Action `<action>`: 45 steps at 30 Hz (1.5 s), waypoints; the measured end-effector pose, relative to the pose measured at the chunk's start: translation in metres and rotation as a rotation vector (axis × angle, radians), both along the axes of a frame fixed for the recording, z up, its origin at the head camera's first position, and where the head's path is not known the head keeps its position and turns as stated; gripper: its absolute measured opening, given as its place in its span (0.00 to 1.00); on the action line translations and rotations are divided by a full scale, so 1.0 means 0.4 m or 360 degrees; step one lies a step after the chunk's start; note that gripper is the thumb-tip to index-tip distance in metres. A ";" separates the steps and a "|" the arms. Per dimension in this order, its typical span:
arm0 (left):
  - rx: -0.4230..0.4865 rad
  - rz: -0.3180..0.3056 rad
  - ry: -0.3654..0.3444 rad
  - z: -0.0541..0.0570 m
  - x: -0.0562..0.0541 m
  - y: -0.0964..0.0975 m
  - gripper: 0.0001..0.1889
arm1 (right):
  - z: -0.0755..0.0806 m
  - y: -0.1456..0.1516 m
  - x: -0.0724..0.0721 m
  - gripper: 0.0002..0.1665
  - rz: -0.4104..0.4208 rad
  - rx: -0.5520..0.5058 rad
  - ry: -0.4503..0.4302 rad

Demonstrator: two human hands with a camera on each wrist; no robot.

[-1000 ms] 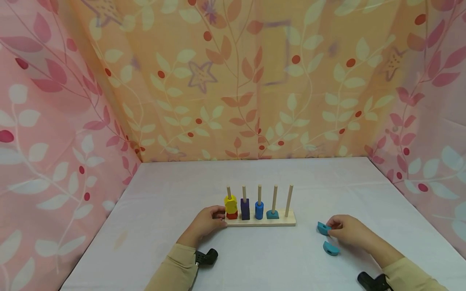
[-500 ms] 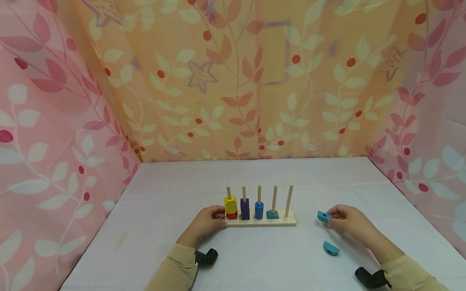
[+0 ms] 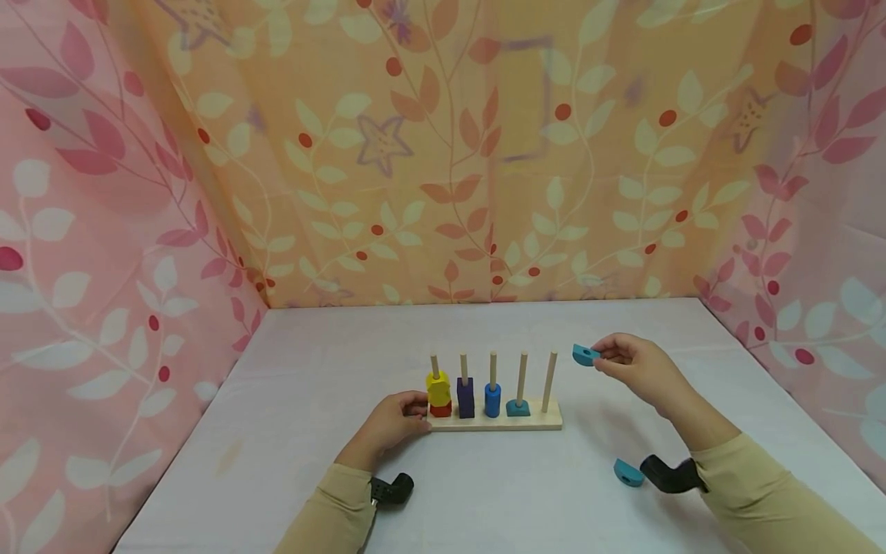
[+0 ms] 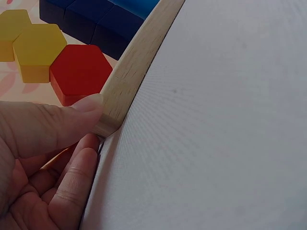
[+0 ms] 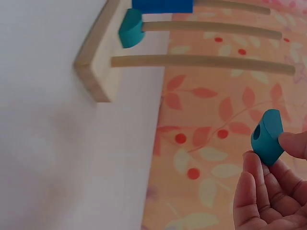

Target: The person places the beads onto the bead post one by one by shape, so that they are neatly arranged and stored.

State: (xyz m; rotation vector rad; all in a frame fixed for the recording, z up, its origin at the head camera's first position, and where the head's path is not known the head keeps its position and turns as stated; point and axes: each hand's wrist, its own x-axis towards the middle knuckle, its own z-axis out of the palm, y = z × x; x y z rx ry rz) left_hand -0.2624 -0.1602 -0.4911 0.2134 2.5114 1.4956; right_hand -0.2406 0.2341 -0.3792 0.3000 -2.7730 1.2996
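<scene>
My left hand (image 3: 396, 422) grips the left end of a wooden peg board (image 3: 498, 425), thumb on its edge in the left wrist view. Raised to the right of the pegs, my right hand (image 3: 640, 373) pinches a teal half-round block (image 3: 584, 355); its hole shows in the right wrist view. A matching teal block (image 5: 132, 29) sits low on the fourth peg. Yellow blocks (image 3: 438, 389) over a red block (image 4: 81, 74) fill the first peg, dark blue blocks (image 3: 466, 398) the second, and blue blocks (image 3: 492, 401) the third. The fifth peg (image 3: 550, 383) is bare.
Another teal half-round block (image 3: 628, 472) lies on the white table (image 3: 318, 346), beside the black wrist camera (image 3: 670, 473) of the right arm. Patterned curtains (image 3: 443, 154) stand behind the table and at both sides.
My right hand has lifted the teal half-round block off the table and carried it up and left toward the pegs. The left hand and the peg board stay in place.
</scene>
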 end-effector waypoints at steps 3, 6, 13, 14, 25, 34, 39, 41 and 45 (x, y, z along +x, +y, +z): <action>0.0009 0.0000 0.0005 -0.001 0.000 0.000 0.23 | 0.027 -0.022 -0.011 0.18 0.0034 0.0000 0.0047; 0.0019 -0.0007 0.0017 -0.002 -0.001 0.000 0.23 | 0.051 -0.044 -0.020 0.16 0.0061 -0.0007 0.0081; 0.0024 -0.0012 0.0015 -0.006 -0.003 -0.001 0.23 | 0.078 -0.098 -0.034 0.14 0.0149 -0.0085 0.0112; 0.0022 -0.0012 0.0015 -0.006 -0.003 -0.001 0.23 | 0.079 -0.106 -0.034 0.14 0.0168 -0.0096 0.0110; 0.0006 0.0006 0.0000 -0.009 -0.004 -0.001 0.23 | 0.068 -0.157 -0.031 0.12 0.0289 -0.0126 0.0094; 0.0008 0.0021 -0.0011 -0.006 -0.003 0.002 0.23 | 0.067 -0.176 -0.025 0.12 0.0324 -0.0112 0.0065; -0.0016 0.0036 -0.0034 -0.006 -0.003 0.002 0.22 | 0.059 -0.177 -0.027 0.12 0.0326 -0.0080 0.0035; -0.0017 0.0025 -0.0022 -0.006 -0.003 0.001 0.23 | 0.056 -0.177 -0.028 0.12 0.0326 -0.0096 0.0015; -0.0001 0.0005 0.0002 -0.007 -0.004 -0.001 0.23 | 0.050 -0.179 -0.030 0.13 0.0340 -0.0152 -0.0024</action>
